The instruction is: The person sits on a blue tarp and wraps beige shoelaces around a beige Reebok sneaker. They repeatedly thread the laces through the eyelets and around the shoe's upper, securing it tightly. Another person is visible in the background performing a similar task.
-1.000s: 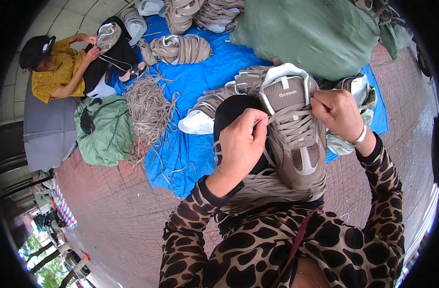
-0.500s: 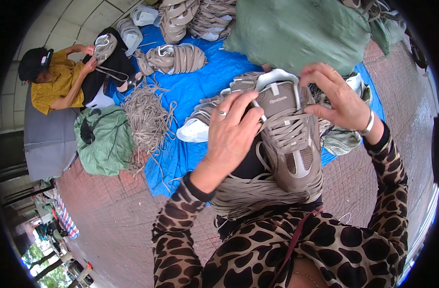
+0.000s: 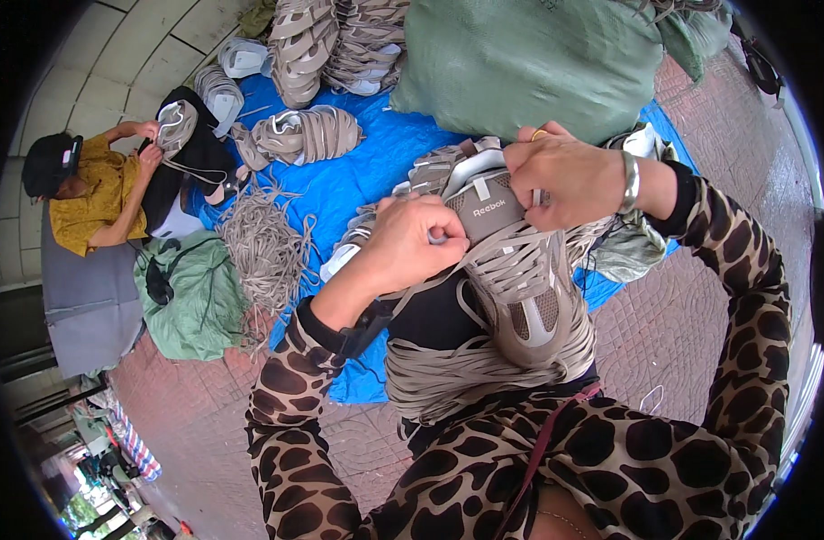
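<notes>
A grey-beige sneaker (image 3: 518, 283) rests on my lap, toe toward me, with flat beige laces threaded through its eyelets. My left hand (image 3: 412, 243) grips a lace end at the shoe's left side near the tongue. My right hand (image 3: 570, 180), with a ring and a metal bangle, pinches the laces at the top right of the tongue. A thick bundle of loose beige laces (image 3: 470, 373) lies across my lap under the shoe.
A blue tarp (image 3: 362, 171) carries more sneakers (image 3: 299, 135) and a heap of laces (image 3: 263, 247). A large green sack (image 3: 529, 63) lies behind it, a smaller green bag (image 3: 196, 301) at left. Another person (image 3: 97, 193) in yellow sits at left, holding a shoe.
Both hands have shifted up to the shoe's tongue. The left hand went from lying over the shoe to gripping a lace at its left side; the right moved onto the top laces.
</notes>
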`<control>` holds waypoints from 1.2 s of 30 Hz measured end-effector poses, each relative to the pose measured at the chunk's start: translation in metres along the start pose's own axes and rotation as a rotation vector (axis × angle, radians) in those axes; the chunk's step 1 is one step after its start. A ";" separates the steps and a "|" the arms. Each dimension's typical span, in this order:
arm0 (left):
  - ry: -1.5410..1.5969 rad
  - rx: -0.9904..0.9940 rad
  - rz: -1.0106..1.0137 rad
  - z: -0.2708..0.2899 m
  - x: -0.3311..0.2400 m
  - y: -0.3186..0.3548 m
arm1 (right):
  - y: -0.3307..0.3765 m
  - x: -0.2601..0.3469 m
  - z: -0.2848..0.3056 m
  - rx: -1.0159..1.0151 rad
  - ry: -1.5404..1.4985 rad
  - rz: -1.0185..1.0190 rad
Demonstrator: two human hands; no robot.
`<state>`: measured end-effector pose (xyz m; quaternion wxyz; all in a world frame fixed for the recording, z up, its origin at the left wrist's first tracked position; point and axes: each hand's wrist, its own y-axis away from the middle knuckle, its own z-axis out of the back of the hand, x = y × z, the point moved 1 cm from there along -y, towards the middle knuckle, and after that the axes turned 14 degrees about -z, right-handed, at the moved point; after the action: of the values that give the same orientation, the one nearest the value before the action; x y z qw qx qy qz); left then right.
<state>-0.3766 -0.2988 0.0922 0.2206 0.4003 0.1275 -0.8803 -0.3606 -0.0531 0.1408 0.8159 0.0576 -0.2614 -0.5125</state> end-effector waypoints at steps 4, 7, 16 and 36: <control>0.239 -0.120 0.159 -0.006 0.001 -0.003 | -0.013 0.003 -0.010 -0.047 -0.124 -0.228; 0.343 -0.310 0.134 -0.002 -0.002 -0.006 | -0.035 -0.020 -0.019 -0.385 -0.362 -0.076; 0.428 -0.781 0.071 0.071 0.035 -0.092 | -0.119 -0.034 0.038 -0.402 -1.339 -0.219; 1.231 -0.792 0.081 0.048 0.030 -0.119 | -0.139 -0.014 0.051 -0.485 -1.331 -0.204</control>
<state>-0.4832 -0.2233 0.1063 0.2696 0.7169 0.5222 -0.3752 -0.5023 -0.0977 0.1290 0.4214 -0.4263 -0.5755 -0.5563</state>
